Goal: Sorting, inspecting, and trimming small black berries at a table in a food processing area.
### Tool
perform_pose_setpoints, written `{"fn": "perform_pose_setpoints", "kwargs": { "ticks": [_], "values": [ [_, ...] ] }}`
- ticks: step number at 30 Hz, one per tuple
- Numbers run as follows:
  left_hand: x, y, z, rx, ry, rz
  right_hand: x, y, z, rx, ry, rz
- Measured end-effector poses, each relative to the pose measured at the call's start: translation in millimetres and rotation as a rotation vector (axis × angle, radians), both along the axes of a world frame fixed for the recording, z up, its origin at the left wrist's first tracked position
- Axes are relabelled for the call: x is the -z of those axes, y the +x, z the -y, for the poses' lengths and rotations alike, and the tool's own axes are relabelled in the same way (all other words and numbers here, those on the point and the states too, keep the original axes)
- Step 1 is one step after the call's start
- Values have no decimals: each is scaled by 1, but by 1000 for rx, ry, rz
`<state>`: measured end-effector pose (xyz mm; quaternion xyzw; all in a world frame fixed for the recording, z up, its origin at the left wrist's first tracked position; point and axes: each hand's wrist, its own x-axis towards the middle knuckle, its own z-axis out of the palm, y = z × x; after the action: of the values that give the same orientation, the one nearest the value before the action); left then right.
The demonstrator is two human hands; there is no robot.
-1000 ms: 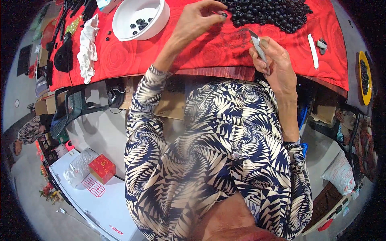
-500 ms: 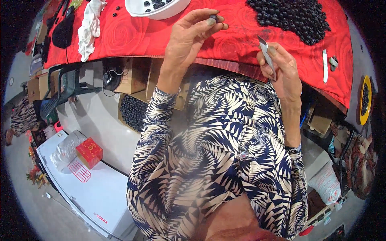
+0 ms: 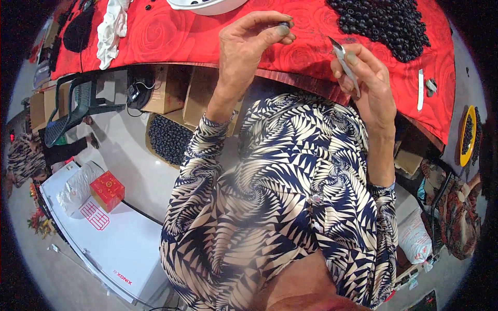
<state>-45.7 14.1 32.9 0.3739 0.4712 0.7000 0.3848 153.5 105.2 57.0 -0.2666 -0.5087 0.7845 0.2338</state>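
Note:
My left hand is raised over the near edge of the red-clothed table and pinches a small dark berry between thumb and fingertips. My right hand holds a small metal blade, its tip pointing up and left toward the berry, a short gap apart. A big heap of dark berries lies on the cloth just beyond my right hand. A white bowl sits at the top edge, mostly cut off.
A white cloth and dark items lie on the table's left. A white stick lies at its right, a yellow dish of berries farther right. Below: a basket of berries, cardboard boxes, a dark chair, a red box.
My left hand has drawn back from the berry heap with one berry and risen toward me. My right hand with the blade has come closer to it. The view has tilted down.

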Motion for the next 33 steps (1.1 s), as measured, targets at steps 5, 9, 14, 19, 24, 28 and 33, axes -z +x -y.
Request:
{"fn": "perform_pose_setpoints", "kwargs": {
  "ticks": [5, 9, 14, 19, 24, 28, 33],
  "values": [
    [-6, 8, 0, -20, 21, -38, -15, -11, 6, 44, 194, 83],
    [-3, 20, -1, -26, 29, 92, -8, -16, 20, 154, 447, 115],
    [-4, 29, 0, -22, 15, 89, -3, -11, 23, 220, 740, 185],
    [-3, 33, -1, -22, -7, 72, 0, -8, 22, 234, 734, 167],
    [-4, 32, -1, -9, 72, 70, -6, -8, 25, 222, 792, 216],
    [-1, 31, 2, -8, 81, 67, -12, -8, 25, 192, 914, 277],
    [1, 36, 3, -14, 44, 265, -10, -8, 26, 194, 977, 229]
  ]
}}
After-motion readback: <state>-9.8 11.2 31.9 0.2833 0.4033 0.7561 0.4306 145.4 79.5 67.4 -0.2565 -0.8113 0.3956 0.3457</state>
